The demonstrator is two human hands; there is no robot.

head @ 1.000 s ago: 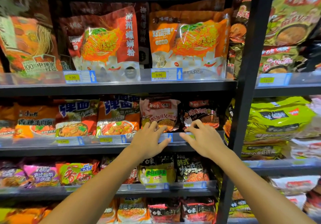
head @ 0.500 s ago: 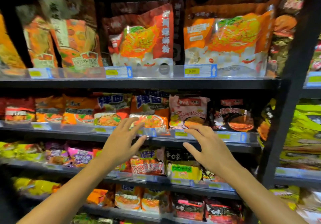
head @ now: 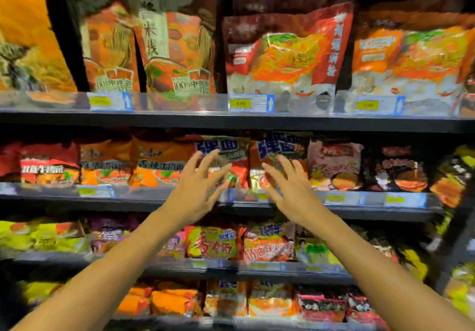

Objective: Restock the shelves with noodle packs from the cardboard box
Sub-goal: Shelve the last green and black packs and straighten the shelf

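Both my hands reach up toward the second shelf [head: 144, 197] of noodle packs. My left hand [head: 198, 189] has its fingers spread in front of a red pack with blue lettering [head: 231, 161] and holds nothing. With its fingers spread too, my right hand [head: 290, 192] hovers before the neighbouring pack of the same kind [head: 280, 150], also holding nothing. Whether either hand touches a pack is lost in blur. The cardboard box is out of view.
The top shelf [head: 180, 120] carries large orange and red noodle bags [head: 285, 55]. To the right on the second shelf stand pink [head: 334, 161] and black packs [head: 401, 168]. Lower shelves [head: 180, 269] hold more packs. A dark upright post [head: 457, 228] is at the right.
Both hands have left the shelf's front edge and moved left and up to the blue-lettered packs, fingers spreading. The view has swung left.
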